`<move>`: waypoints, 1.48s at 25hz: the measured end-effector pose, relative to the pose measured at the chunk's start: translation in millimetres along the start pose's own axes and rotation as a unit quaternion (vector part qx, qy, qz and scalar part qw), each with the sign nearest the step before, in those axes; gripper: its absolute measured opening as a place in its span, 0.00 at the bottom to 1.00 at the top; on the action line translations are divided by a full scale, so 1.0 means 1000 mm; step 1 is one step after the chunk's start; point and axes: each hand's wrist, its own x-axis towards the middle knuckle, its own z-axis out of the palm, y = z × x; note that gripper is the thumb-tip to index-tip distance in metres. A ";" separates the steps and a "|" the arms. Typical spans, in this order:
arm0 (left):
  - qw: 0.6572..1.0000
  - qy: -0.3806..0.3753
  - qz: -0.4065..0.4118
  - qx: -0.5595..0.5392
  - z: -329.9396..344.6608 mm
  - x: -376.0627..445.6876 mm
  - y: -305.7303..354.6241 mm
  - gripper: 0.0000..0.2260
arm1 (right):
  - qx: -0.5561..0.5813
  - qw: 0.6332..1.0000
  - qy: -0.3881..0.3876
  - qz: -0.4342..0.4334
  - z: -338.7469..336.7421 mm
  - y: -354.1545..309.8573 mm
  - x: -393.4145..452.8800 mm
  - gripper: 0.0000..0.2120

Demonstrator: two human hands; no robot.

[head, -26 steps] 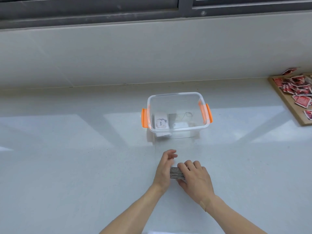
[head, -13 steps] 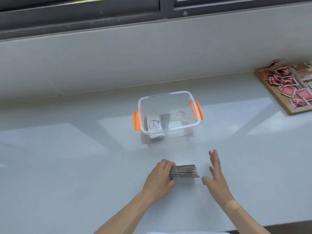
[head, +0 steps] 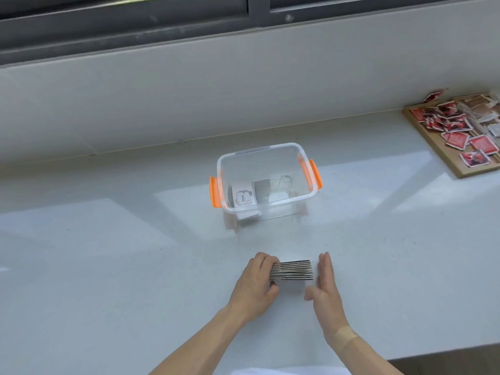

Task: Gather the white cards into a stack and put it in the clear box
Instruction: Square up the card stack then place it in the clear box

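Note:
A stack of cards [head: 293, 270] stands on edge on the white counter, its dark-lined edges facing up. My left hand [head: 257, 285] grips the stack's left end, fingers curled over the top. My right hand [head: 326, 282] is flat and upright, its palm at the stack's right end, touching or nearly touching. The clear box [head: 266, 158] with orange handles stands farther back, open on top. Inside it lie a white card printed "love" [head: 243, 197] and a dark card [head: 263, 189].
A wooden tray [head: 433, 147] holding several red and brown packets lies at the far right. A low grey wall and a window frame run along the back. The counter's front edge shows at the bottom right.
My right hand lifted off the stack, swung out to the right, then came back in against the stack's right end. My left hand kept its hold on the left end.

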 end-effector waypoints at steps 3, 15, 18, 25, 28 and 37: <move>1.000 0.001 -0.002 -0.003 0.000 0.000 0.000 0.19 | -0.016 1.000 -0.011 -0.005 0.003 0.000 0.001 0.45; 1.000 -0.007 -0.010 -0.004 -0.004 0.000 0.000 0.19 | -0.576 0.743 -0.062 -0.335 -0.003 -0.027 0.019 0.40; 1.000 -0.017 -0.008 -0.005 -0.008 0.002 0.000 0.18 | -0.671 0.645 -0.050 -0.362 0.012 -0.039 0.023 0.23; 0.961 0.094 -0.113 -0.233 -0.025 -0.005 0.006 0.20 | -0.551 0.783 -0.063 -0.282 -0.001 -0.050 0.028 0.16; 0.963 0.148 -0.027 -0.224 -0.034 -0.006 0.021 0.22 | -0.322 0.922 -0.076 -0.202 0.002 -0.043 0.013 0.17; 0.979 0.108 0.102 0.141 -0.019 -0.011 0.026 0.30 | -0.334 0.927 -0.023 -0.167 0.018 -0.028 0.006 0.17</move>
